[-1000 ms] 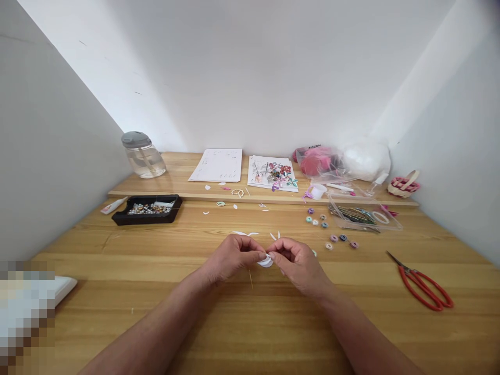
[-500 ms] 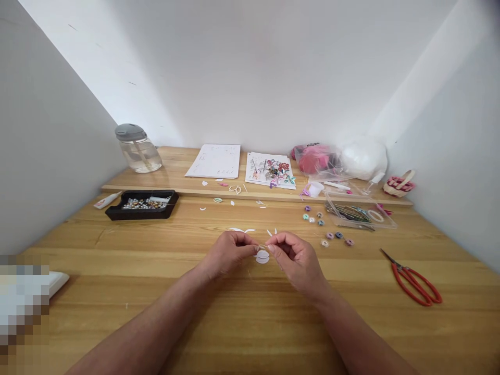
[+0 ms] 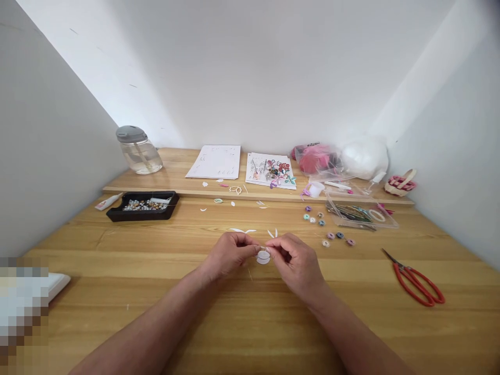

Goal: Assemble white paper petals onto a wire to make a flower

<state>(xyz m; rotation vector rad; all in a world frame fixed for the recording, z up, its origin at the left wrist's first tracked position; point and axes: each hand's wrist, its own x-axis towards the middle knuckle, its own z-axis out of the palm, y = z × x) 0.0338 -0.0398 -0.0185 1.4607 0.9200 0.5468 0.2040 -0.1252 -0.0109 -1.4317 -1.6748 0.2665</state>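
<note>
My left hand (image 3: 229, 255) and my right hand (image 3: 297, 261) meet above the middle of the table, thumbs and forefingers pinched. Between their fingertips runs a short stretch of thin, gold-coloured wire (image 3: 263, 248). Just below it lie two white oval cut-outs (image 3: 263, 259), one overlapping the other and partly covered by my fingers. A fine loose end (image 3: 250, 273) hangs under my left hand. Slender white leaf-shaped pieces (image 3: 242, 230) rest just beyond my hands, with more narrow white pieces (image 3: 272, 233) to their right.
Red-handled scissors (image 3: 417, 281) lie at the right. Small thread bobbins (image 3: 330, 236) and a clear box of wires (image 3: 385, 221) sit behind them. A black bead tray (image 3: 172, 208) and a glue tube (image 3: 108, 201) are at left. Papers (image 3: 214, 161) and a bottle (image 3: 139, 151) occupy the raised shelf.
My right fingertips have come slightly closer to my left ones, and the small wire arc between them looks flatter. The view has shifted slightly.
</note>
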